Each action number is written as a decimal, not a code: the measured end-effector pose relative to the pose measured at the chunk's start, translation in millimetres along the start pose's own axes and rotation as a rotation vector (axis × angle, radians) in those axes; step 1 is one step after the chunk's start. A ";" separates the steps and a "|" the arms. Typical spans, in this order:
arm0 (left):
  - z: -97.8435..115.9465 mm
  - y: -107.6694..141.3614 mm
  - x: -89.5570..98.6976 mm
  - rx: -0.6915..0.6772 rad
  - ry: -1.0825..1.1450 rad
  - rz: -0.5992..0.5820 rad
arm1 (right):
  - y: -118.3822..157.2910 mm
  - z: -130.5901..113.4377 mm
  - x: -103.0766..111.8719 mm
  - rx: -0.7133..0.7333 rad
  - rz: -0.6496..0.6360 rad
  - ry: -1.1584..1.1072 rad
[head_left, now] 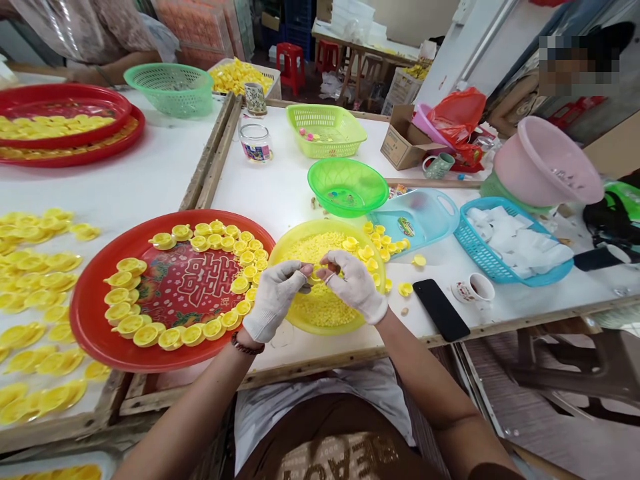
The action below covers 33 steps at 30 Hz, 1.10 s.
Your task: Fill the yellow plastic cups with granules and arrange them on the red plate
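Observation:
Over a yellow bowl [327,320] filled with small yellow pieces, my left hand [277,293] and my right hand [353,283] meet, both in white gloves with bare fingertips. Their fingers are pinched together around a small yellow piece [316,273], mostly hidden by the fingertips. To the left lies a red tray [95,333] with a ring of yellow cup-shaped parts [170,338] along its inside. More yellow cup-shaped parts [380,240] are heaped at the bowl's right rim and on the end of a blue tray [430,213].
Behind the bowl are a green bowl [347,187] and a green basket [325,130]. A black phone [440,310], a cup [473,290] and a blue basket [540,273] stand right. Yellow parts [45,293] cover the left table. People sit at the far left and far right.

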State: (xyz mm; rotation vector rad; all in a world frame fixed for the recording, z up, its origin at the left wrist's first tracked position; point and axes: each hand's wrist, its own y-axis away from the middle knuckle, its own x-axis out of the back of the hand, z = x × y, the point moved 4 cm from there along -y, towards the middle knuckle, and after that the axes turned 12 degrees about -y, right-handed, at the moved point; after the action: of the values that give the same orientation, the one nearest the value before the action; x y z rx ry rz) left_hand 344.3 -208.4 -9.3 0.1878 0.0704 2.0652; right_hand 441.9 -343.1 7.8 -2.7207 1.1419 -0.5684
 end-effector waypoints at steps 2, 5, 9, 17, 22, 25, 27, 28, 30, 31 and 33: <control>-0.3 0.5 -2.2 -0.026 -0.067 -0.016 | -0.3 2.4 -3.7 -0.100 -0.098 -0.118; -2.2 0.8 -1.7 -0.020 -0.119 -0.014 | -1.3 2.6 -2.5 -0.187 -0.204 -0.261; -5.4 -0.2 2.2 0.038 -0.063 -0.003 | -0.4 -1.7 7.0 -0.129 -0.125 -0.149; -2.9 4.5 -6.1 -0.059 -0.132 -0.051 | 3.7 -3.3 -1.3 -0.144 -0.163 0.040; -3.8 3.0 -2.8 -0.085 -0.247 -0.017 | -0.2 -0.5 -0.1 -0.081 -0.140 0.102; -0.9 2.4 -1.4 -0.115 -0.298 0.000 | -0.7 -2.2 -2.8 -0.093 -0.105 0.074; 1.1 2.1 -1.3 -0.133 -0.331 -0.014 | -1.9 -2.1 -6.1 -0.156 -0.153 0.014; 1.6 2.0 -1.0 -0.133 -0.332 -0.025 | -2.8 -2.3 -7.0 -0.181 -0.176 -0.011; 1.9 1.5 1.2 -0.121 -0.303 -0.035 | -4.7 -3.8 -6.8 -0.199 -0.187 -0.059; 1.7 0.8 2.9 -0.113 -0.284 -0.033 | -5.5 -4.7 -6.4 -0.200 -0.181 -0.092; 1.2 -1.5 6.7 -0.098 -0.254 -0.026 | -6.4 -5.4 -4.3 -0.221 -0.116 -0.186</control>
State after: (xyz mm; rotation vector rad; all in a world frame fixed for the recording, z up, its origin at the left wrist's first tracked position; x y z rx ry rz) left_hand 342.7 -201.8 -7.6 0.3842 -0.1830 1.9981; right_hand 441.2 -335.4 13.2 -2.9655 1.0635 -0.2050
